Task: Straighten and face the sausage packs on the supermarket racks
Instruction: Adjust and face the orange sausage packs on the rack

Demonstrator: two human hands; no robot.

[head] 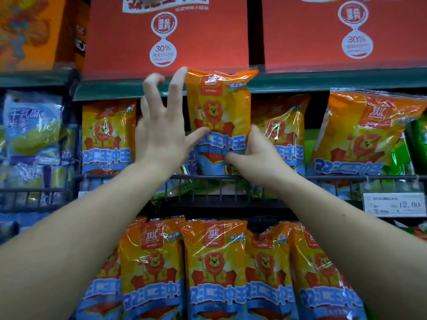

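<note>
Both hands grip one orange sausage pack (218,116) at centre frame — right hand (256,155) closed round its lower right edge, left hand (161,135) spread wide, thumb pressed on the pack's lower left front and index fingertip at its top left corner, other fingers clear of it. Pack is upright, lion print facing out, raised above the wire rail (208,179) of the middle rack, its top overlapping the green shelf edge (300,80). Matching packs stand left (107,135) and right (362,137) of it and along the lower rack (215,269) — red cartons (166,35) fill the top of the frame, a price tag (394,204) sits at right.
</note>
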